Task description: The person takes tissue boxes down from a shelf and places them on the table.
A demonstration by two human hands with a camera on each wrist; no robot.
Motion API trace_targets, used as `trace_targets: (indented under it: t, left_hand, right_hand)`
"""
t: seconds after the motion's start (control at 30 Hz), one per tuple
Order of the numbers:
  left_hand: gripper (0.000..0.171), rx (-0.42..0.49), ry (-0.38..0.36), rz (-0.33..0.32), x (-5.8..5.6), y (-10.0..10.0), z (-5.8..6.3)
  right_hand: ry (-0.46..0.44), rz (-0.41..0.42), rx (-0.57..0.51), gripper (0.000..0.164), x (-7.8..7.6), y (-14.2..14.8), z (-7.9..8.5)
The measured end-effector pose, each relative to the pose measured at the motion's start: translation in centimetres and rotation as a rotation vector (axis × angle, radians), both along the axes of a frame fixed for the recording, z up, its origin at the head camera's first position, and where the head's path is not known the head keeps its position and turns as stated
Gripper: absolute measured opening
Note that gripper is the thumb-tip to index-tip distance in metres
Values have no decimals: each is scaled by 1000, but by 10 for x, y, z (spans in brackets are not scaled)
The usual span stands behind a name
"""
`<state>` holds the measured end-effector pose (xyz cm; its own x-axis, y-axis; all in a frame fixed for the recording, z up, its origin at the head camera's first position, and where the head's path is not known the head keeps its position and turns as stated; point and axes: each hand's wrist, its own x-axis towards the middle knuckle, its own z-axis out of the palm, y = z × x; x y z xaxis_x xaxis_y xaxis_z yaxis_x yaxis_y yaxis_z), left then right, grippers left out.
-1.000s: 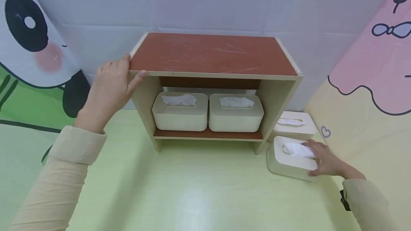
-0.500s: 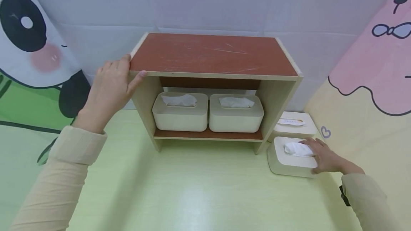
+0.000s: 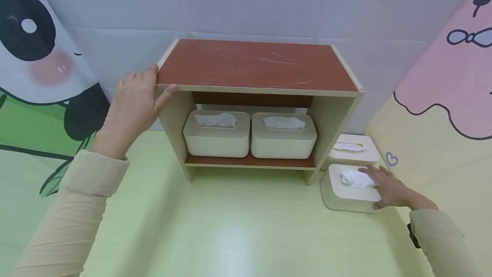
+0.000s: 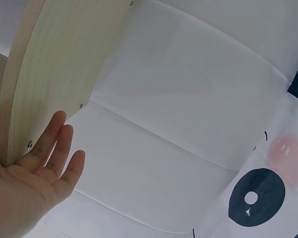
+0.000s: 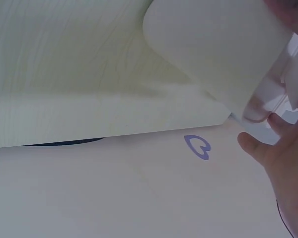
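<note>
Head view: left hand [image 3: 136,99] at frame left, fingers straight and flat against the upper left corner of the wooden shelf [image 3: 253,65], thumb on the front edge, nothing gripped. Right hand [image 3: 388,189] at lower right rests on top of the near tissue box [image 3: 346,193], fingers spread loosely over its lid by the tissue tuft, not clearly wrapped round it. That box sits on the green table [image 3: 238,230] just right of the shelf's right foot, long axis roughly left-right; second box [image 3: 353,148] right behind it (touching, as far as I can tell). Two more boxes [image 3: 250,136] side by side inside the shelf. Right hand is the nearer one; shelf lies up-left of the box. Left wrist view: straight fingers [image 4: 54,144] on the pale side panel [image 4: 54,69]. Right wrist view: box corner [image 5: 213,54] upper right, fingertips [image 5: 268,148] beside it, grip unclear.
</note>
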<state>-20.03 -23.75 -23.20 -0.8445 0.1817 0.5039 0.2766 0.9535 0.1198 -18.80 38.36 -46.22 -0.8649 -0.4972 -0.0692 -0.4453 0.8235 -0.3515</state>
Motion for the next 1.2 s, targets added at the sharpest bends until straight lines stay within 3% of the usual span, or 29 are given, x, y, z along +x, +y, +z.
trace_targets:
  t: [0.23, 0.33, 0.5, 0.77, 1.2]
  left_hand:
    - [63, -5, -10, 6, 1, 0, 1]
    - [61, -3, -2, 3, 1, 0, 1]
    - [60, -2, 6, -2, 1, 0, 0]
    - [64, 6, -21, 7, 2, 0, 1]
    - [63, 3, -14, 2, 1, 1, 0]
  right_hand:
    - [32, -35, -80, 103, 0, -13, 18]
    - [30, -47, -116, 91, 1, -16, 25]
    - [129, -2, -155, 72, -2, -25, 33]
    - [281, 64, -104, 63, -1, -47, 54]
    - [336, 159, -36, 52, 12, -96, 79]
